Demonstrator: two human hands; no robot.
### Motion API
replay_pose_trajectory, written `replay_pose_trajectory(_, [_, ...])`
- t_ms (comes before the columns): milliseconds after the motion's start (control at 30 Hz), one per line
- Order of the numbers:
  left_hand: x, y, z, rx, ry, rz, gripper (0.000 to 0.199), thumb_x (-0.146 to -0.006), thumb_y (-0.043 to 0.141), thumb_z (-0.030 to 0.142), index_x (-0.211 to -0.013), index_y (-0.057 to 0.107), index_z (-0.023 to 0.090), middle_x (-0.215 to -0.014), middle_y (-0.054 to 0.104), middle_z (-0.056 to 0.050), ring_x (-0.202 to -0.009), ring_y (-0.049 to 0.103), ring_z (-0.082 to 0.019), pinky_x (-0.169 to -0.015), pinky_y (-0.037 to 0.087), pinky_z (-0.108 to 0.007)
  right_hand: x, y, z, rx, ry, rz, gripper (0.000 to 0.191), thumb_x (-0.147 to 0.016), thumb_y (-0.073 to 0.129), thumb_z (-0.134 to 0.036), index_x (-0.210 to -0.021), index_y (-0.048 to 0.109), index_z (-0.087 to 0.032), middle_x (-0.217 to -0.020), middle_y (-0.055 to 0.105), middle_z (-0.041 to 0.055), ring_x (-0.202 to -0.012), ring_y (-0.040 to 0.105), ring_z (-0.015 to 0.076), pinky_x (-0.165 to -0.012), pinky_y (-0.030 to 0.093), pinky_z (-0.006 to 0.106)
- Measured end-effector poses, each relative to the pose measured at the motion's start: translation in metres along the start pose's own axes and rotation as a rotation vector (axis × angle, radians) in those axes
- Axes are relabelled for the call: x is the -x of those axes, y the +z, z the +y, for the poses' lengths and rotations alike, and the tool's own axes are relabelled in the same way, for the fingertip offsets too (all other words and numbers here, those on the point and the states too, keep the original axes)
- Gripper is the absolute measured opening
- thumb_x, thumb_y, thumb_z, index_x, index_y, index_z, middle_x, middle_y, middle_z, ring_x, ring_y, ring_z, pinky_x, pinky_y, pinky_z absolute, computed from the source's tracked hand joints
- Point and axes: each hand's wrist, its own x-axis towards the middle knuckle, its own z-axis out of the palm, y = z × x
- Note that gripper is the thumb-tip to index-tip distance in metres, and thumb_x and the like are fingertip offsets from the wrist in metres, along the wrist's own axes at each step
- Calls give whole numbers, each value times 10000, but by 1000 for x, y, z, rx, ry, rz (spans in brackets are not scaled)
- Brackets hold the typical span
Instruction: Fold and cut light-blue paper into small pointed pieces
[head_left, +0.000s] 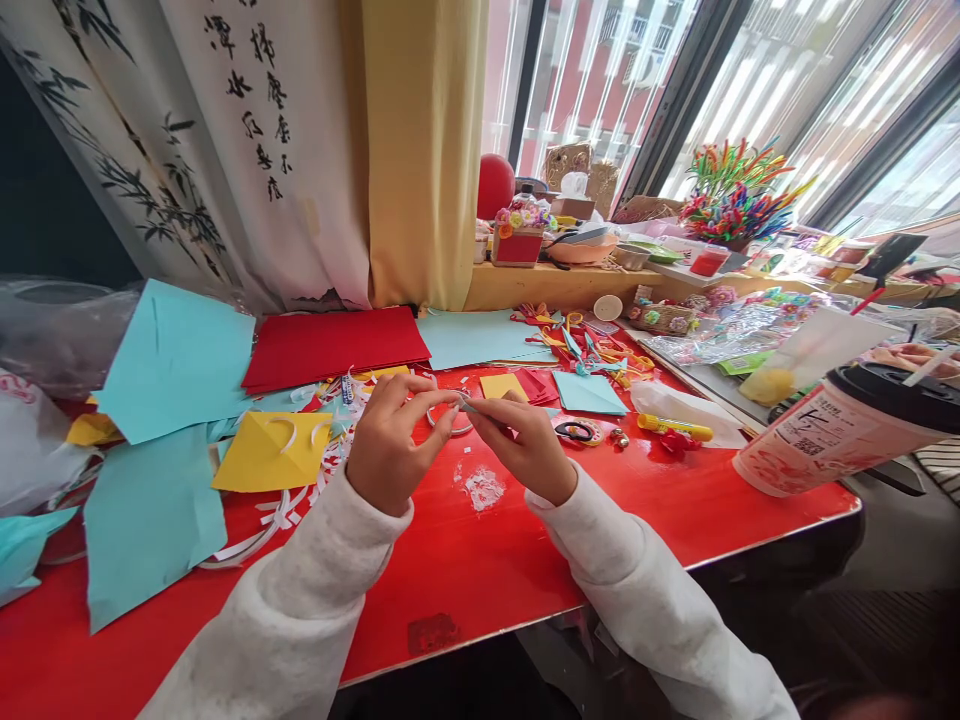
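Observation:
Both hands are above the red table [480, 570], fingertips almost meeting. My left hand [394, 435] is closed in a pinch, its thumb and index finger at the near end of something tiny. My right hand [525, 440] pinches a small grey-blue piece [466, 407], possibly paper; its exact kind is too small to tell. Just behind the fingers lies a pale ring [439, 412], partly covered by my left hand. Below them a whitish patch of scraps [484, 488] sticks to the tabletop.
Light-blue sheets [154, 520], a yellow folded paper [274, 452] and white strips lie left. Red sheets [337, 345] lie behind. Blue squares [589, 393], scissors [574, 345], a yellow glue stick [675, 428] and a lidded drink cup [832, 430] are right.

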Motion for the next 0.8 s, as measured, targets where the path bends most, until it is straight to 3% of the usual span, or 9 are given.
replay_pose_trajectory(133, [2, 3, -3, -38, 58, -12, 151, -769, 542, 196, -864, 653, 158, -795, 578, -62, -784, 514, -172, -730, 449, -321, 1, 1, 1, 33, -40, 6, 187, -829, 465, -162, -916, 631, -160, -599, 602, 9, -550, 480, 106, -608, 353, 261])
replay_pose_trajectory(300, [0, 1, -3, 41, 29, -49, 163, -778, 522, 191, -870, 655, 168, -811, 579, -58, -798, 528, -169, -736, 452, -319, 0, 0, 1, 29, -24, 8, 188, -826, 467, -165, -914, 633, -161, -603, 600, 9, -551, 471, 105, -602, 357, 257])
replay_pose_trajectory(433, [-1, -2, -3, 149, -186, -97, 232, -801, 495, 263, -975, 620, 175, -937, 592, -67, -906, 538, -184, -826, 430, -337, -3, -2, -2, -90, 93, -52, 201, -829, 466, -193, -925, 636, -145, -670, 603, 19, -514, 442, 79, -531, 354, 223])
replay_pose_trajectory(533, [-1, 0, -5, 274, -343, -176, 242, -800, 499, 329, -972, 609, 200, -932, 629, -40, -874, 561, -169, -810, 435, -314, -5, -3, -3, -166, 141, -90, 208, -830, 468, -225, -918, 632, -132, -674, 589, 19, -507, 421, 70, -487, 339, 203])
replay_pose_trajectory(633, [-1, 2, -6, 320, -336, -206, 164, -777, 529, 316, -834, 629, 199, -828, 647, -25, -780, 570, -156, -768, 441, -303, -6, -3, -4, -181, 167, -121, 212, -836, 464, -265, -865, 626, -131, -643, 567, 8, -515, 406, 70, -486, 332, 198])
replay_pose_trajectory(800, [-1, 2, -3, 279, -257, -185, 101, -763, 541, 253, -788, 617, 191, -786, 646, -22, -761, 562, -155, -738, 439, -302, -6, -2, -3, -228, 229, -163, 248, -832, 467, -329, -782, 599, -124, -626, 533, 4, -536, 394, 72, -491, 314, 199])
